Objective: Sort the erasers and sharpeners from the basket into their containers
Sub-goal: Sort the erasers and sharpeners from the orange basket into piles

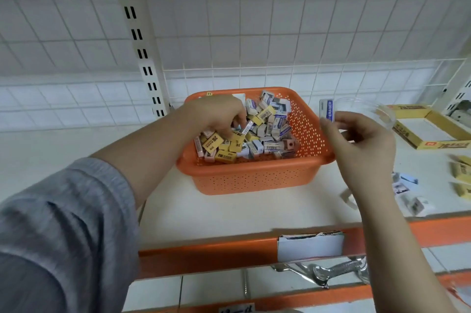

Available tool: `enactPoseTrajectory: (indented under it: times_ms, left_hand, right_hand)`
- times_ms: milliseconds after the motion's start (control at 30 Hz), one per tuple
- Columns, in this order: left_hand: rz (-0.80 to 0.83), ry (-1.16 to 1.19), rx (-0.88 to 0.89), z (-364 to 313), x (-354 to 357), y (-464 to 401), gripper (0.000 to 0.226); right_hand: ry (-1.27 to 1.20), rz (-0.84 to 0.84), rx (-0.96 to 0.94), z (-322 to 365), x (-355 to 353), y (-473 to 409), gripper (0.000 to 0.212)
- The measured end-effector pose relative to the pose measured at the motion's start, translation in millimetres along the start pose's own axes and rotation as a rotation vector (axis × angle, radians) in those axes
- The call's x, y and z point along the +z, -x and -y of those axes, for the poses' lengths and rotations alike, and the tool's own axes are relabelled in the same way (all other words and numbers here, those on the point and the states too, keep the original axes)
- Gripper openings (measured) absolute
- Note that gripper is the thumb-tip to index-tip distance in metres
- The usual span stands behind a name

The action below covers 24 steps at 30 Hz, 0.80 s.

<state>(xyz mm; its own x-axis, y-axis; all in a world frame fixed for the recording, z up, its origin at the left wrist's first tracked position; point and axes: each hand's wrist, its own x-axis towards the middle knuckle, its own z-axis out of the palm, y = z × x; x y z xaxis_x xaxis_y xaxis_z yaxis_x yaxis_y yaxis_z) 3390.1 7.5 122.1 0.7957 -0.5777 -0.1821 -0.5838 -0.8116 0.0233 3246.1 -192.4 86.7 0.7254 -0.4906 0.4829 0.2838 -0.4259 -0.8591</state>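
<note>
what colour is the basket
Orange, with small perforated holes in its walls; the head view shows the basket clearly.

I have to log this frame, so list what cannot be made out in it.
- Head view: what the left hand grasps in the orange basket; its fingertips are buried among the erasers.
- Head view: whether the right hand grips the clear container; motion blur and the transparent wall hide the contact.
- Head view: the loose items near the right edge; blurred, partly cut off.
</note>
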Motion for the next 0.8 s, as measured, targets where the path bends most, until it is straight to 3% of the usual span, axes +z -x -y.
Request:
enactPoseTrajectory:
  times_ms: [333, 667, 800]
  left_hand:
    - [-0.034, -0.071, 0.013, 2.8, 9.1, -4.0, 0.037]
    - [-0.547, 0.153, -0.004, -37.7, -13.7, 47.6, 0.038]
    - [-0.613, 0.246, 0.003, -74.6, -8.8, 54.3, 0.037]
  right_hand:
    - [-0.011, 0.019, 0.000, 0.7, -3.8, 14.0, 0.011]
    - [0.014, -0.083, 0.052, -1.8, -25.9, 19.4, 0.016]
    - [0.038, -0.080, 0.038, -5.4, -48.0, 14.2, 0.015]
